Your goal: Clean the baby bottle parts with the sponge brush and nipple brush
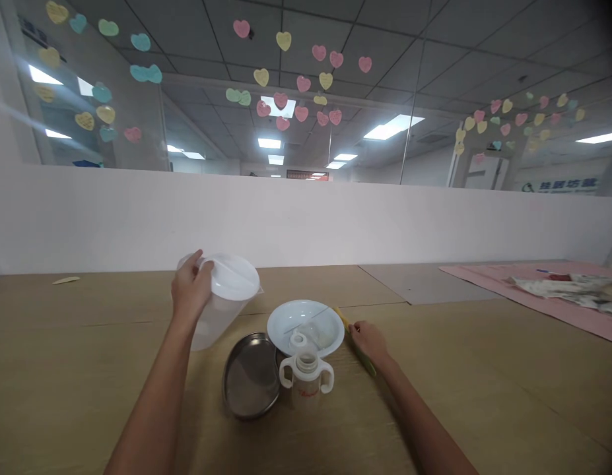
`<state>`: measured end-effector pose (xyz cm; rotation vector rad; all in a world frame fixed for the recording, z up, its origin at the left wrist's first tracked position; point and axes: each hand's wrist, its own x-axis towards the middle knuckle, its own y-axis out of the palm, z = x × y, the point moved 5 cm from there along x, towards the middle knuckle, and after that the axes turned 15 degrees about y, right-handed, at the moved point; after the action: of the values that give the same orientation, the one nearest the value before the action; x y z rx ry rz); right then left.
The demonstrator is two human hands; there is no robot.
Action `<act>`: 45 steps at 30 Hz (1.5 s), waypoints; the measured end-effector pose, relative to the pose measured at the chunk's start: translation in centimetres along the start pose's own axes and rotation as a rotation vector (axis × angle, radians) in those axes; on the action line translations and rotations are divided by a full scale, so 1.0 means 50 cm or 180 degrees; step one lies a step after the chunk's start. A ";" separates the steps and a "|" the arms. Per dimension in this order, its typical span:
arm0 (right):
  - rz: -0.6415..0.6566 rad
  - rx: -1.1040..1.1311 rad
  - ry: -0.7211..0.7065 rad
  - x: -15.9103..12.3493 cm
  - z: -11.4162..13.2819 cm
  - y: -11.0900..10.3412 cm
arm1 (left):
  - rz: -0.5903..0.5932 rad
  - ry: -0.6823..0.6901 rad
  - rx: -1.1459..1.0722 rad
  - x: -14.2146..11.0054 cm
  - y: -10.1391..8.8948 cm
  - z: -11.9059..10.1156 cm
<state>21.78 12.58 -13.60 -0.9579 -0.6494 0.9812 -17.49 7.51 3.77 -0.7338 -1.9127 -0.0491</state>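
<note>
Pitcher [221,300] gripped by left hand [189,287] fingers, right hand [368,338] fingers curled on yellow stick [358,343], bowl [306,325] between

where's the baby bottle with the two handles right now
In the head view, the baby bottle stands on the wooden table near centre, just in front of the white bowl and right of the steel plate, between both arms.

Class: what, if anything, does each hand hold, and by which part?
Left hand grips the translucent plastic jug at its lidded top. Right hand rests on a yellow-green stick; grip unclear.
</note>
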 end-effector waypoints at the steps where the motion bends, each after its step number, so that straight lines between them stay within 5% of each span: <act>1: -0.0011 -0.0022 0.0005 0.000 0.000 0.000 | 0.0081 0.0116 0.0068 -0.003 0.002 -0.034; 4: -0.0055 -0.0093 0.0017 0.001 0.001 0.001 | 0.0336 0.0768 -0.0009 -0.017 0.010 -0.130; 7: -0.0087 -0.0161 0.0005 0.000 0.003 0.001 | 0.0524 0.1286 -0.0115 -0.032 0.019 -0.182; 13: -0.0075 -0.0275 -0.0024 0.000 0.003 0.003 | 0.0752 0.1790 -0.0265 -0.048 0.041 -0.204; 20: -0.0029 -0.0333 -0.0062 -0.001 0.003 0.004 | 0.0619 0.1673 -0.0304 -0.051 0.033 -0.214; 24: -0.0011 -0.0385 -0.0054 -0.002 0.004 0.004 | 0.0228 0.1133 -0.0510 -0.033 0.023 -0.171; 30: 0.0055 -0.0389 -0.0016 -0.005 0.006 0.005 | -0.0958 -0.0510 -0.1387 -0.008 0.008 -0.026; 34: 0.0095 -0.0363 0.0049 -0.005 0.006 0.007 | -0.1428 -0.1344 -0.1559 -0.009 -0.016 0.032; 43: 0.0049 -0.0292 0.0094 -0.011 0.009 0.003 | -0.1106 -0.1772 -0.1283 -0.012 -0.038 0.091; 45: 0.0011 -0.0253 0.0124 -0.012 0.008 0.001 | -0.0604 -0.1220 -0.0809 0.001 -0.043 0.105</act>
<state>21.19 12.21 -13.46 -1.0460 -0.6582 0.9431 -22.89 7.61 1.99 -0.7677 -2.3690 -0.2928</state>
